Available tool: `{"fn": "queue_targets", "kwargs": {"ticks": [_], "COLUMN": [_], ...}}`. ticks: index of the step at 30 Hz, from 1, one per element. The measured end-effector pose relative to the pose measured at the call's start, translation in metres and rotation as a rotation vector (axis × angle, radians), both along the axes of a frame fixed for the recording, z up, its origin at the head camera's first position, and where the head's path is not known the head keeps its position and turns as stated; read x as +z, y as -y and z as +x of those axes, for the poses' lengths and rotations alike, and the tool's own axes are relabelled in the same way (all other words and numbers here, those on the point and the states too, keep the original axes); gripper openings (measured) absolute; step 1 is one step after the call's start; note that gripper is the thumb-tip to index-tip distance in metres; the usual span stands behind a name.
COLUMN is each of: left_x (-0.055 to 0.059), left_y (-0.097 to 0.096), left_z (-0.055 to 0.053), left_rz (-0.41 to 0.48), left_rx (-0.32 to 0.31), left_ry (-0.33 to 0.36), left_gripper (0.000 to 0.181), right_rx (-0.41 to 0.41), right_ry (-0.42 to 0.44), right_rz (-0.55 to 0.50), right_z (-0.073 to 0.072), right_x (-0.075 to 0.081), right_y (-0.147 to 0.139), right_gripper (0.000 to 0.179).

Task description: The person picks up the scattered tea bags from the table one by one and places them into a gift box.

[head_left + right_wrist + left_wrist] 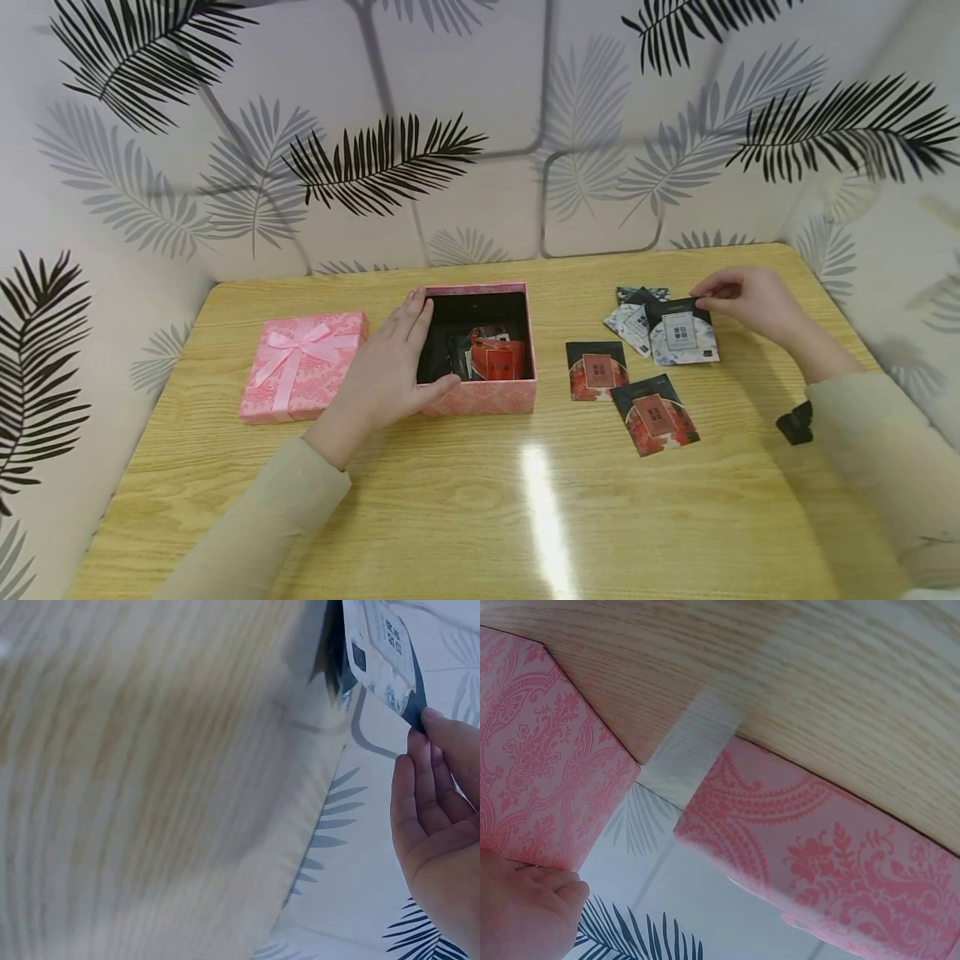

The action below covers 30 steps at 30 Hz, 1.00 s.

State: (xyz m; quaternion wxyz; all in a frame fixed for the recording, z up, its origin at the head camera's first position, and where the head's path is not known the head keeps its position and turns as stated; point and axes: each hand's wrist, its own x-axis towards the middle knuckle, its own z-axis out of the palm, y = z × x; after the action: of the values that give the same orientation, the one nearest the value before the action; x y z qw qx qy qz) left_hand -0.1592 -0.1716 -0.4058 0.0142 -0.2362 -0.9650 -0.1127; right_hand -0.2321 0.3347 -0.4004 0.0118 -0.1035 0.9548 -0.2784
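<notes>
A pink patterned gift box stands lidless at mid-table, its black inside holding several small packets, a red packet on top. My left hand rests along the box's left side, fingers extended and thumb at the front rim; in the left wrist view its fingers touch the pink wall. Between thumb and fingertips my right hand pinches the upper right corner of a black-and-white sachet. In the right wrist view this sachet is raised at an angle. Beside it lie more black-and-white sachets, partly overlapped.
The pink lid with a ribbon bow lies left of the box. Two red-and-black sachets lie right of it, one nearer the front. A small black object sits by the right sleeve. A leaf-patterned wall borders the table.
</notes>
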Motion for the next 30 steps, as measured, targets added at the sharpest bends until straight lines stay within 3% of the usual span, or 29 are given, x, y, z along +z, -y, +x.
{"fn": "queue_targets", "kwargs": {"ticks": [21,30], "left_x": [0.0,0.001], "left_y": [0.0,0.0], "left_z": [-0.001,-0.001], "left_rz": [-0.025,-0.031], "left_rx": [-0.005,-0.008], "left_ry": [-0.017,-0.021], "left_gripper": [0.108,0.107], "right_rx": [0.005,0.013], "right_ry": [-0.026,-0.045], "right_rz": [0.034,-0.017], "right_z": [-0.005,-0.012], "right_x": [0.038,0.05], "right_y": [0.03,0.049], "right_gripper": [0.016,0.019]}}
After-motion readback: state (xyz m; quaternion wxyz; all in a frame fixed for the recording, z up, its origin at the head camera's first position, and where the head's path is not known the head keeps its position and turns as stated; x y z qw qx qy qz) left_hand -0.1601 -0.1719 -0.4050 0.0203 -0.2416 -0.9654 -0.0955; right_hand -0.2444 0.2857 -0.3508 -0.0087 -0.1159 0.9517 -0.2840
